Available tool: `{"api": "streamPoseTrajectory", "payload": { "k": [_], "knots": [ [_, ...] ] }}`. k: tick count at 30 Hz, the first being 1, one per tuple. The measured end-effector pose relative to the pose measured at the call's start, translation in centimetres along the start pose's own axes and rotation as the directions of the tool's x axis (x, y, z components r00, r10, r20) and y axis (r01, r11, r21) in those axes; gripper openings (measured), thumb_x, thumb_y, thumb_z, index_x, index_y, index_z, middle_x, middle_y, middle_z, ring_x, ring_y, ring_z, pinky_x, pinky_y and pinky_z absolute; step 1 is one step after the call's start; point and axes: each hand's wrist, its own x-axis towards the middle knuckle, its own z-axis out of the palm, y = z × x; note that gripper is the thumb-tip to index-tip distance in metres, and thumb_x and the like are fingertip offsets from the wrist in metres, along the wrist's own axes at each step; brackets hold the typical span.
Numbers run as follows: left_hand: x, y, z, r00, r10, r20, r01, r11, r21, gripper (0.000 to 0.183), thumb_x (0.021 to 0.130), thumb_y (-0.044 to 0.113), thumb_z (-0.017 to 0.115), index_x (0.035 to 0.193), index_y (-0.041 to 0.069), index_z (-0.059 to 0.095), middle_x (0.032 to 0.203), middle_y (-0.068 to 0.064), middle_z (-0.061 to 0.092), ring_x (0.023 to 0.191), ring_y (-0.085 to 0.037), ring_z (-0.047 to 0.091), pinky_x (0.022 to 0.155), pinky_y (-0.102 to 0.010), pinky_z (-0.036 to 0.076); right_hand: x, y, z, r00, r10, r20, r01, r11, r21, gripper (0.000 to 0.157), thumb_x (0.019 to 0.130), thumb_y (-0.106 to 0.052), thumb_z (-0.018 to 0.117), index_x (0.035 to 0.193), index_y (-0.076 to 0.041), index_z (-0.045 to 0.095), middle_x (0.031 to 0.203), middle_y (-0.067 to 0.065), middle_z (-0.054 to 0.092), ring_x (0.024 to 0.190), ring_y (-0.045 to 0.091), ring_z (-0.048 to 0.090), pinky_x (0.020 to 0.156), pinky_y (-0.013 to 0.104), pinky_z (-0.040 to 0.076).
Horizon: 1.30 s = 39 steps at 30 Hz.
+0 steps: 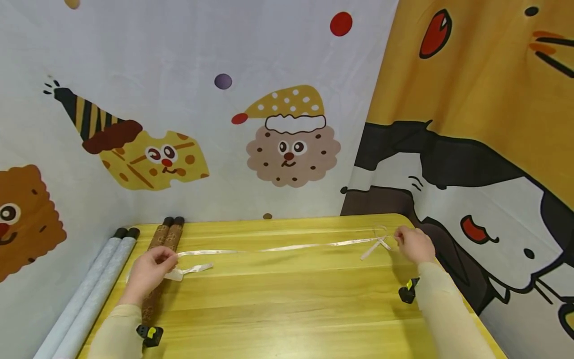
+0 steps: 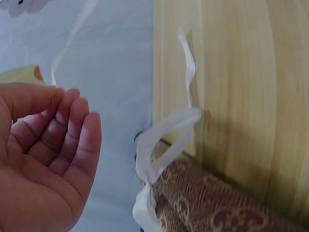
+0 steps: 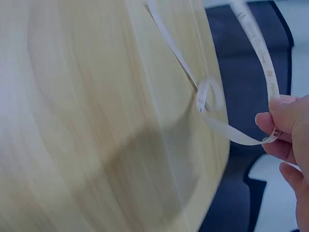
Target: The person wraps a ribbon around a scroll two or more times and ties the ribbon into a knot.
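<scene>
A thin white ribbon (image 1: 296, 247) with small printed marks stretches between both hands above the table. My left hand (image 1: 150, 273) pinches it between thumb and fingertips on the left, over a pair of brown patterned rolls (image 2: 212, 198). More white ribbon (image 2: 166, 128) hangs in a loop beside those rolls, and its tail lies toward the table. On the far right my right hand (image 1: 417, 244) pinches the other side between thumb and index finger. From those fingers a loose ribbon tail (image 3: 231, 133) curls down over the table's corner.
Two pale grey-blue rolls (image 1: 96, 289) with black end caps lie along the left edge of the yellow wood-grain table (image 1: 287, 309). Behind it hangs a cartoon-printed cloth (image 1: 179, 60), with another yellow and black one (image 1: 484, 114) on the right.
</scene>
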Motion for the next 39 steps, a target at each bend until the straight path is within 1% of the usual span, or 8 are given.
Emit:
{"api": "streamPoseTrajectory", "payload": {
  "k": [7,15,19,26,32,35,37,39],
  "knots": [
    [0.2,-0.5,-1.2,1.000,0.001,-0.021,0.000,0.999,0.047,0.018,0.098,0.017,0.061,0.097,-0.001,0.064,0.085,-0.010,0.064,0.069,-0.020,0.051,0.058,-0.034,0.042,0.1,1.3,-2.2,0.991,-0.106,-0.079,0.102,0.993,-0.054,0.008,0.089,-0.011,0.073,0.091,-0.004,0.073,0.080,0.009,0.068,0.073,0.030,0.053,0.068,0.050,0.046],
    [1.1,-1.5,-3.1,0.990,0.064,-0.122,-0.046,0.988,0.147,0.017,0.097,0.016,0.063,0.091,0.000,0.065,0.079,-0.008,0.062,0.065,-0.019,0.049,0.058,-0.035,0.040,0.2,2.2,-4.9,0.952,-0.266,-0.154,0.247,0.960,-0.129,0.006,0.083,-0.007,0.076,0.088,-0.004,0.075,0.080,0.009,0.070,0.074,0.030,0.054,0.071,0.052,0.044],
    [1.1,-1.7,-4.9,0.991,0.019,-0.132,0.001,0.989,0.147,0.020,0.099,0.018,0.059,0.095,-0.001,0.064,0.081,-0.008,0.063,0.064,-0.019,0.049,0.057,-0.036,0.040,0.0,3.0,-6.3,0.937,-0.293,-0.192,0.260,0.949,-0.179,0.008,0.080,-0.004,0.077,0.088,-0.004,0.075,0.081,0.012,0.070,0.078,0.034,0.056,0.071,0.053,0.044],
    [1.5,-1.8,-6.9,0.991,-0.054,-0.126,0.068,0.992,0.105,0.028,0.100,0.023,0.057,0.096,-0.003,0.065,0.079,-0.008,0.065,0.066,-0.019,0.053,0.057,-0.034,0.042,-0.3,3.7,-7.4,0.947,-0.189,-0.259,0.141,0.971,-0.195,0.010,0.079,0.001,0.077,0.088,-0.002,0.074,0.086,0.017,0.071,0.087,0.038,0.056,0.081,0.059,0.042],
    [1.7,-2.5,-7.0,0.996,-0.070,-0.063,0.075,0.993,0.096,0.029,0.102,0.023,0.055,0.095,-0.004,0.064,0.080,-0.008,0.066,0.067,-0.019,0.057,0.059,-0.034,0.045,-1.3,3.8,-5.8,0.956,-0.092,-0.277,0.053,0.988,-0.144,0.007,0.080,0.001,0.077,0.086,0.000,0.073,0.083,0.018,0.070,0.079,0.039,0.055,0.072,0.057,0.043],
    [1.9,-2.8,-6.6,0.997,-0.060,-0.057,0.067,0.990,0.123,0.026,0.101,0.021,0.056,0.093,-0.003,0.063,0.077,-0.006,0.065,0.064,-0.019,0.053,0.057,-0.035,0.042,-2.1,3.8,-4.4,0.977,-0.018,-0.212,-0.001,0.996,-0.088,0.006,0.082,-0.001,0.075,0.087,-0.001,0.073,0.082,0.017,0.069,0.076,0.039,0.056,0.069,0.056,0.044],
    [2.0,-3.1,-6.4,0.996,-0.071,-0.048,0.076,0.991,0.114,0.026,0.101,0.020,0.055,0.092,-0.003,0.063,0.076,-0.006,0.064,0.063,-0.020,0.051,0.057,-0.035,0.040,-2.5,3.7,-3.7,0.992,0.056,-0.111,-0.060,0.998,-0.032,0.007,0.086,-0.005,0.073,0.091,-0.001,0.071,0.083,0.016,0.068,0.074,0.035,0.057,0.068,0.054,0.045],
    [2.0,-3.3,-6.2,0.995,-0.092,-0.035,0.095,0.991,0.096,0.028,0.101,0.021,0.054,0.092,-0.003,0.063,0.077,-0.006,0.064,0.065,-0.021,0.052,0.058,-0.035,0.040,-2.8,3.6,-3.2,0.992,0.127,0.005,-0.127,0.992,0.017,0.011,0.089,-0.010,0.071,0.094,0.000,0.070,0.086,0.017,0.068,0.073,0.032,0.058,0.067,0.052,0.047]
  ]
}}
